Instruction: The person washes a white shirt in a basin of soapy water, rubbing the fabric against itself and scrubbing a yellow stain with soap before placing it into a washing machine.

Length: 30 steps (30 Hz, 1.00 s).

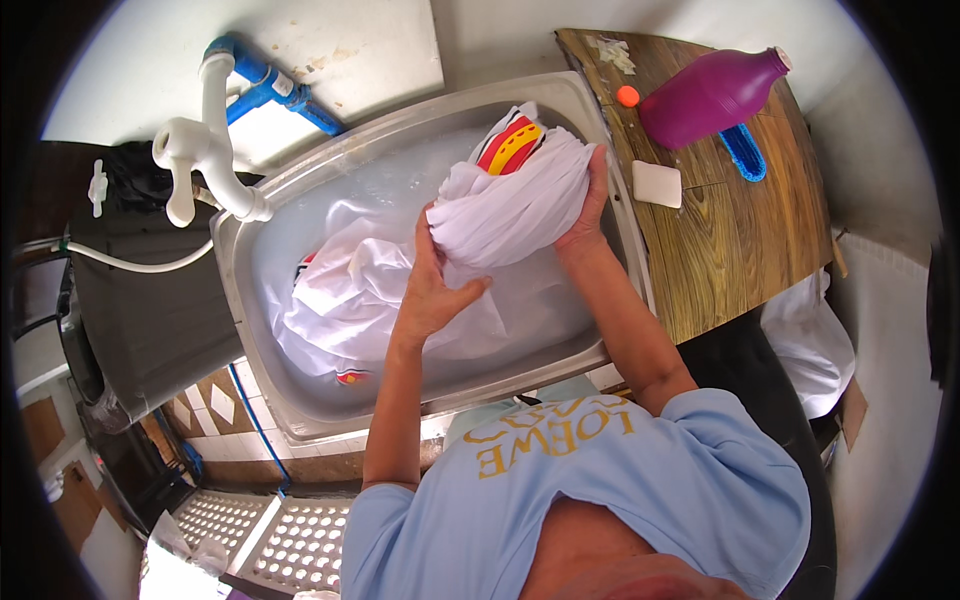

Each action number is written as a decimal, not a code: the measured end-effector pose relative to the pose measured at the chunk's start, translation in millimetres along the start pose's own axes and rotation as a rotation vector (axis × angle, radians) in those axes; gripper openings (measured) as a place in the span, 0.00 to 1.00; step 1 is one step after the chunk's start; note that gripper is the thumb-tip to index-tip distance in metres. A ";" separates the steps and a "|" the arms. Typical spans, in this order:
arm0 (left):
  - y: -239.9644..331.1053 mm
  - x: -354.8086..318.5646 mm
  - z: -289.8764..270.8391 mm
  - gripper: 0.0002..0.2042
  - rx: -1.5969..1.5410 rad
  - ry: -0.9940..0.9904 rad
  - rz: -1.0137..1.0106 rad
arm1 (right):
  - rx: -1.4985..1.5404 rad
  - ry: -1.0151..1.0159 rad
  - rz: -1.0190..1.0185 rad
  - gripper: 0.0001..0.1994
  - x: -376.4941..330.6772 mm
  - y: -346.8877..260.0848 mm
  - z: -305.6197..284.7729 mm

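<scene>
Both my hands hold up a bunched, wet white cloth point(510, 210) with a red, yellow and black patterned patch at its far end. My left hand point(437, 285) grips its near left side, thumb pointing right. Around its right edge my right hand point(590, 205) is wrapped, fingers partly hidden by the cloth. Below, the rest of the white fabric point(350, 280) lies in cloudy water in a metal sink point(235, 300); small red and yellow patches show on it. Whether it is one piece with the held part I cannot tell.
A white tap point(195, 150) on blue pipe point(270, 85) reaches over the sink's left end. On the wooden counter point(720, 240) at right are a soap bar point(657, 185), a purple bottle point(705, 98), a blue brush point(742, 152) and an orange cap point(627, 96).
</scene>
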<state>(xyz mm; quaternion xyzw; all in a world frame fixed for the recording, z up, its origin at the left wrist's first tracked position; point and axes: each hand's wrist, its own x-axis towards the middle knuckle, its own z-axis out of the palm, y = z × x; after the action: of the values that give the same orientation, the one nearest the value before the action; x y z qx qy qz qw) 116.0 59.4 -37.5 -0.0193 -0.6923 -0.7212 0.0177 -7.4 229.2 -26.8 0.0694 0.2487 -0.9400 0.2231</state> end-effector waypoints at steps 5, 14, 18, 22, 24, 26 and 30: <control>15.8 21.9 21.6 0.41 -0.918 0.305 -0.126 | -0.248 -0.109 -0.005 0.47 -10.1 17.8 10.7; 71.2 56.7 15.5 0.12 -0.652 0.541 0.033 | -0.214 -0.290 -0.204 0.52 5.6 -0.2 59.9; 62.9 59.2 6.1 0.11 -0.566 0.594 -0.061 | -0.200 -0.149 -0.058 0.40 14.5 9.4 38.5; 35.0 54.9 -0.3 0.10 -0.302 0.538 0.093 | -0.080 -0.007 0.308 0.27 26.5 32.0 12.8; 36.1 55.5 -2.4 0.10 -0.272 0.506 0.133 | 0.069 -0.115 0.415 0.29 27.0 42.1 2.8; 45.6 53.7 -4.4 0.11 -0.471 0.556 0.096 | 0.104 -0.137 0.405 0.33 13.0 46.6 21.4; 52.8 51.8 -7.7 0.11 -0.651 0.636 -0.024 | 0.215 -0.206 0.392 0.39 -0.6 61.2 29.3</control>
<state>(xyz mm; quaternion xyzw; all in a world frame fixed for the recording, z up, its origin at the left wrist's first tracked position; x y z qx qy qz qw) 67.0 49.6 17.5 0.2066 -0.3898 -0.8716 0.2140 20.3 167.2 -27.9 0.0434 0.1047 -0.9019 0.4168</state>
